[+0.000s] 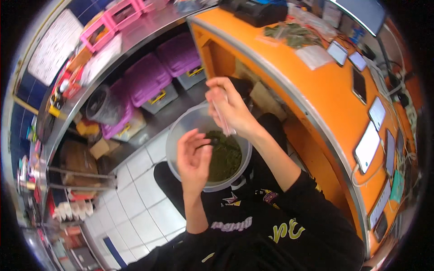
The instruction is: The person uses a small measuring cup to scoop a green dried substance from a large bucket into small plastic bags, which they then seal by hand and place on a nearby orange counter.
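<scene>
A translucent plastic tub [174, 135] stands between my knees, with chopped dark green leafy material [223, 155] in its bottom. My right hand [234, 108] is raised over the tub's far side, gripping a clear plastic packet [223, 118]. The packet hangs partly behind my fingers, and its contents cannot be made out. Over the near left part of the tub is my left hand [195, 155], its fingers loosely curled and apart, with nothing clearly held. A small dark patch shows by its fingertips, too blurred to name.
At my right curves an orange table [288, 67] with several phones [368, 149], cables and clear packets of green leaves [298, 35]. Purple-lidded storage boxes [149, 81] sit under a metal counter [142, 37] ahead left. White tiles [135, 193] cover the floor.
</scene>
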`<state>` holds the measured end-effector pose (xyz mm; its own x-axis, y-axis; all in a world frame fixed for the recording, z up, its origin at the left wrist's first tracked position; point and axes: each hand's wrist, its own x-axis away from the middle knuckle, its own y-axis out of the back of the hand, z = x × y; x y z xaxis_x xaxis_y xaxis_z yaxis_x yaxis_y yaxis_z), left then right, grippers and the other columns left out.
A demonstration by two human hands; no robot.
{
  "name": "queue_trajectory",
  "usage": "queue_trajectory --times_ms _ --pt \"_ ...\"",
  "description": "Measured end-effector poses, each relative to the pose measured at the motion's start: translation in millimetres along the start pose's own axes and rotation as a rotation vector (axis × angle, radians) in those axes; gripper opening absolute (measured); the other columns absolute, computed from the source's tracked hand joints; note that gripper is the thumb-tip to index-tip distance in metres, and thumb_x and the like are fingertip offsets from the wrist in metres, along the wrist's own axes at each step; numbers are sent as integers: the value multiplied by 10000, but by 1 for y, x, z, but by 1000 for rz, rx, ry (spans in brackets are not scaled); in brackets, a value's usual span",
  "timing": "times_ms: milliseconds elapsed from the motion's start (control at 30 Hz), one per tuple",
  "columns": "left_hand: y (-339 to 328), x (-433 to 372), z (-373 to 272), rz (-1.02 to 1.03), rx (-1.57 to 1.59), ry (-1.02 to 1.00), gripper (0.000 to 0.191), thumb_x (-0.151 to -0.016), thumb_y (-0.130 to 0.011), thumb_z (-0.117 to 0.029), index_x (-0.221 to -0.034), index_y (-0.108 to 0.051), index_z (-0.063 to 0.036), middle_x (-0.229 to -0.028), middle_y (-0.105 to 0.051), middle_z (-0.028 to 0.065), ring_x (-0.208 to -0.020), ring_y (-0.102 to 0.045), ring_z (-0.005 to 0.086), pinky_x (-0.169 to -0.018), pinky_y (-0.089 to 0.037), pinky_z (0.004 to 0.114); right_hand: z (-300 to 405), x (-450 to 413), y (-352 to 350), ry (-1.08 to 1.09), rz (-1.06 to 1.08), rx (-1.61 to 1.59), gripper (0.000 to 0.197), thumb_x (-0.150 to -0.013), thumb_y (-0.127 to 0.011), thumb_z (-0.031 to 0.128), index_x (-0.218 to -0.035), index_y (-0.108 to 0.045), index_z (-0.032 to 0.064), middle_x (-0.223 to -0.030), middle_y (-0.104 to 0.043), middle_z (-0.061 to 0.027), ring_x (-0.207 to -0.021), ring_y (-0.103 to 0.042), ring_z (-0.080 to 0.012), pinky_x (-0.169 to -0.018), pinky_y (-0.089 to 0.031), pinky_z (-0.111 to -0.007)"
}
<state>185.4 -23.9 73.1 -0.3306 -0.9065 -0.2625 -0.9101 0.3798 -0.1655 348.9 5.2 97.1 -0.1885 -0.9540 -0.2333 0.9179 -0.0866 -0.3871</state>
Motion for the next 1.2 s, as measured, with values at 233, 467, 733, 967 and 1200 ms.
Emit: queue_trajectory --times_ms 233,467,733,967,1200 --pt "-1 5 26 -21 16 53 364 -781 -705 37 -1101 -536 7 -955 -571 59 -851 -579 115 -740 -508 243 -45 38 -11 -22 63 36 315 -981 -491 232 -1233 -355 100 -874 -469 -27 -745 -439 -64 -658 -398 -194" --pt "6 0 29 -56 23 190 136 -844 -643 33 -975 -606 38 -857 -629 51 -812 -606 102 -724 -515 227 -44 41 2 40 177 294 261 -856 -660 107 -1067 -516 54 -877 -530 -11 -771 -526 -63 -677 -442 -215" --pt "34 0 35 -5 39 276 123 -878 -627 -26 -987 -612 28 -877 -654 58 -786 -624 105 -741 -505 233 -35 39 30 -260 229 138 287 -789 -718 64 -1024 -553 52 -864 -573 6 -780 -543 -49 -670 -454 -204" --pt "53 -1 36 -240 11 271 96 -876 -650 -78 -922 -643 7 -848 -654 51 -766 -610 99 -705 -500 233 -5 50 27 -4 -243 220 144 -811 -722 85 -863 -589 64 -667 -555 18 -516 -481 -27 -424 -349 -183" --pt "28 2 35 -217 7 159 91 -842 -655 10 -930 -638 25 -861 -660 59 -783 -614 97 -745 -493 226 -36 50 -22 292 49 743 187 -729 -764 79 -797 -616 -12 -765 -633 -116 -677 -636 -218 -640 -490 -291"
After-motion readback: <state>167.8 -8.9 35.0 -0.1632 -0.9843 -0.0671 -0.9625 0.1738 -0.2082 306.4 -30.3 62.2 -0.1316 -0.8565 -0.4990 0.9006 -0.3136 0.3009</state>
